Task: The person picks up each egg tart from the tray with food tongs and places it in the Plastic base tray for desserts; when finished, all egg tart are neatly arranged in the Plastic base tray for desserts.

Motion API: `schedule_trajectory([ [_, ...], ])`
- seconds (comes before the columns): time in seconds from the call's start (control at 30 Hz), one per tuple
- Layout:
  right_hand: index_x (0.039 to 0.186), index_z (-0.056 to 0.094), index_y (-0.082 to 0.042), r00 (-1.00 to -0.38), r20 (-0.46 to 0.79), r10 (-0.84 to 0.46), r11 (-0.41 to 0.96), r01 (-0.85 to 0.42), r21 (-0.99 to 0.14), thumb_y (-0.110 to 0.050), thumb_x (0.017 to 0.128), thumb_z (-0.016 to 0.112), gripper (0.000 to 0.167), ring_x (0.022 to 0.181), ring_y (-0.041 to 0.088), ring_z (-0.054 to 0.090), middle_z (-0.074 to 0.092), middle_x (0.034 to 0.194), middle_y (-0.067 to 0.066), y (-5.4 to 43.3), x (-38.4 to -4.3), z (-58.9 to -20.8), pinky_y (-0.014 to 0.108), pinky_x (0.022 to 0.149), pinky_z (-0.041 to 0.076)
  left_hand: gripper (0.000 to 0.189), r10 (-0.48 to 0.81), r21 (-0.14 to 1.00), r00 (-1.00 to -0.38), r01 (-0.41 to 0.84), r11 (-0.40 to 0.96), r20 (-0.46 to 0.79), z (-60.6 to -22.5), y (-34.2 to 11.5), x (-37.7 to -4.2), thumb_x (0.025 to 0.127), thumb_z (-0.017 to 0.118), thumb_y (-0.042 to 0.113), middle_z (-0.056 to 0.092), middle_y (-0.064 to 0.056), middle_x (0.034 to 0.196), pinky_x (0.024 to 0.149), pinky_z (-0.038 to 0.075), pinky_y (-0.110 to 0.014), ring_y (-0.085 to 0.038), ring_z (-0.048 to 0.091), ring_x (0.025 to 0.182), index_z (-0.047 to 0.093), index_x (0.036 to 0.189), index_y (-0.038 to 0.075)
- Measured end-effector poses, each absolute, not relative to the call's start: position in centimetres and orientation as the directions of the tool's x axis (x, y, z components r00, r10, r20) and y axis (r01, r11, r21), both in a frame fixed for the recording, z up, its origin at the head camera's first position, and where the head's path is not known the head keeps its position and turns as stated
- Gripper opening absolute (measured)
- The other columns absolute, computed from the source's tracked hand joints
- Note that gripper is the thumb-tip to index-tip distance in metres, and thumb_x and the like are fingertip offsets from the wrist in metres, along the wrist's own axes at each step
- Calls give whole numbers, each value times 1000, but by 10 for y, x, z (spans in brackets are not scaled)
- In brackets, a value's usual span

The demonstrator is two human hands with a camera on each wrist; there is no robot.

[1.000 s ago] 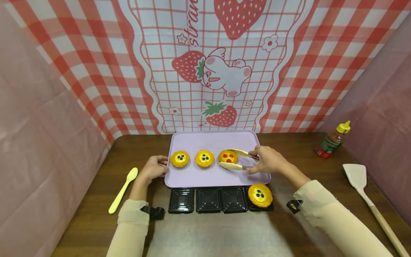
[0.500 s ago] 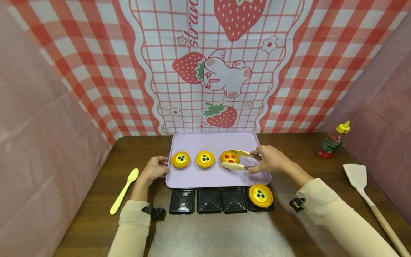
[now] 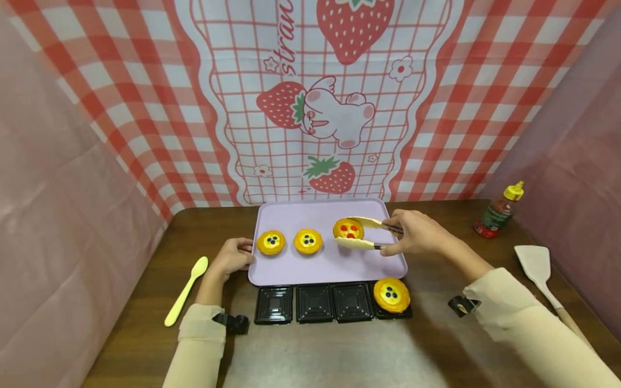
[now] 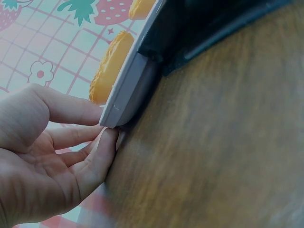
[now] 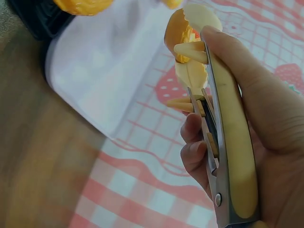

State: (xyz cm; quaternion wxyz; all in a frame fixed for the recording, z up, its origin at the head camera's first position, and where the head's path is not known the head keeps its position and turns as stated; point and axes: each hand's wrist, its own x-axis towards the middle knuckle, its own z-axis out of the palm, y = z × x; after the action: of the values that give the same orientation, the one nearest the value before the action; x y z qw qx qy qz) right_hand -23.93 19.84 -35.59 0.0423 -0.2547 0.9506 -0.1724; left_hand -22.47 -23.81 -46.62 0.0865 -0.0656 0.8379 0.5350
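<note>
My right hand (image 3: 416, 234) grips a pair of tongs (image 5: 232, 137) with cream tips and metal arms. Between the tips is a tart with red toppings (image 3: 347, 229), raised a little above the lilac tray (image 3: 335, 272). Two tarts with blue toppings sit on the tray, the left tart (image 3: 271, 243) and the middle tart (image 3: 308, 242). At the tray's left edge my left hand (image 3: 234, 256) pinches the rim between thumb and fingers, plain in the left wrist view. In front of the tray, a larger blue-topped tart (image 3: 391, 295) rests in the rightmost square of the black container (image 3: 314, 303).
A pale yellow spoon (image 3: 186, 291) lies on the wooden table (image 3: 140, 334) at left. To the right stand a sauce bottle with a yellow cap (image 3: 498, 211) and a spatula (image 3: 536, 267). A checked strawberry cloth (image 3: 223, 108) hangs behind the tray.
The tongs have closed on the red-topped tart and lifted it slightly off the tray, as my right hand moved up and a little right. My left hand stays at the tray's edge.
</note>
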Motion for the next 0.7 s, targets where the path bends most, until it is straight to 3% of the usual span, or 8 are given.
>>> schedule_trajectory([
  [0.37,121,69,0,-810,107,-577,758,-579,-300,-48,66,89,76,76,12,53,62,96,-3,208,-205,-324,30,65,46,54,-14,889,-976,-205,409,-218,-469,-239,-226,79,66,-8,55,-23,109,71,59,-38,-24,60,87,52,131,-12],
  [0.7,122,70,-4,-781,78,-619,747,-617,-249,-51,66,88,75,78,12,52,62,102,-5,213,-177,-318,30,63,44,53,-27,885,-974,-214,412,-223,-468,-239,-227,79,65,-8,54,-21,108,70,58,-36,-24,59,87,53,130,-11],
])
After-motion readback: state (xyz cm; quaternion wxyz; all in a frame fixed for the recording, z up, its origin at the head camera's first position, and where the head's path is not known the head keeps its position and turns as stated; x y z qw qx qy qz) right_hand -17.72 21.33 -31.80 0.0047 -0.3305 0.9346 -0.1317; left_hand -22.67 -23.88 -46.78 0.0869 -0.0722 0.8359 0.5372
